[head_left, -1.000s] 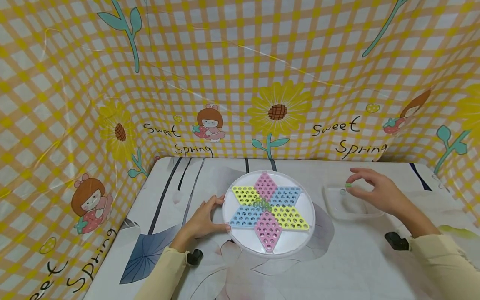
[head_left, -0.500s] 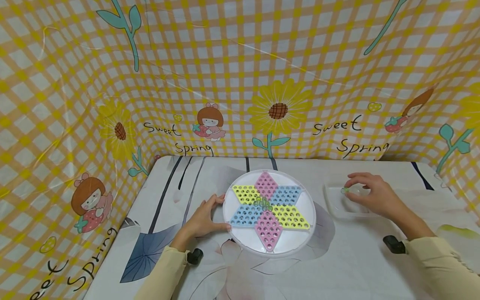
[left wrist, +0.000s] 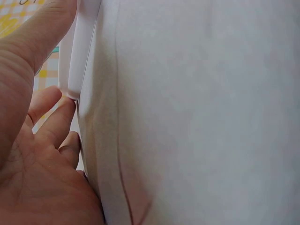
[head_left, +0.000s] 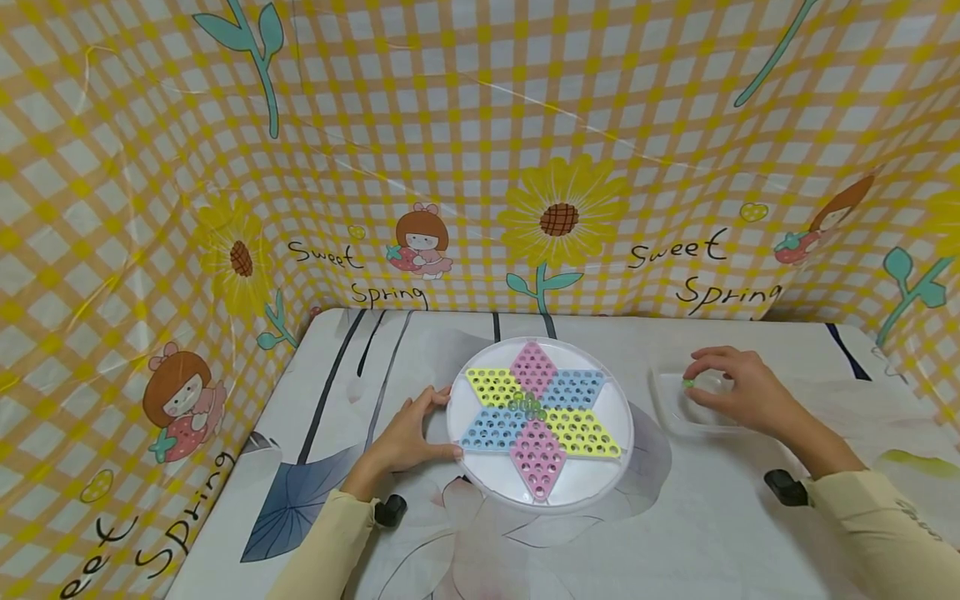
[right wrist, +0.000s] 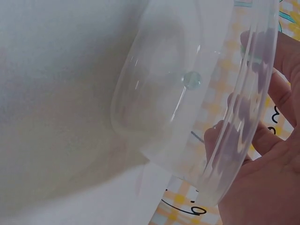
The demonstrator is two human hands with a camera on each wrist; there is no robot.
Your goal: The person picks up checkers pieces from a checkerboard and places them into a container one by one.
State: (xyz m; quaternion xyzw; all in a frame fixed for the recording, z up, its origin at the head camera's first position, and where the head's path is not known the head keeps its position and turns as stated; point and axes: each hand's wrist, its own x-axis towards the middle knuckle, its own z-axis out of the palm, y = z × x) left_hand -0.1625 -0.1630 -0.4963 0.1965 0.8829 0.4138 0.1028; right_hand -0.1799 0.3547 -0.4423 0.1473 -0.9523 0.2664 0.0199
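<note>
A round white Chinese checkers board (head_left: 491, 486) with a pink, yellow and blue star lies on the table; several green marbles (head_left: 527, 406) sit at its centre. Along the board's left rim rests my left hand (head_left: 405, 433), its thumb and fingers spread and touching the edge. My right hand (head_left: 742, 392) is at the clear plastic box (head_left: 675, 429), pinching a green marble (head_left: 688, 383) between thumb and finger. Through the box wall, the right wrist view shows these fingers, and a clear greenish marble (right wrist: 191, 80) lies inside the box.
A white cloth with a floral print covers the table (head_left: 600, 558). Behind it and on both sides hangs a yellow checked curtain (head_left: 465, 125). A black wrist camera (head_left: 390, 511) sits at the left cuff, another wrist camera (head_left: 786, 487) at the right.
My right hand has come down slightly toward the box, lowering the pinched marble. The left hand keeps its place on the board's rim.
</note>
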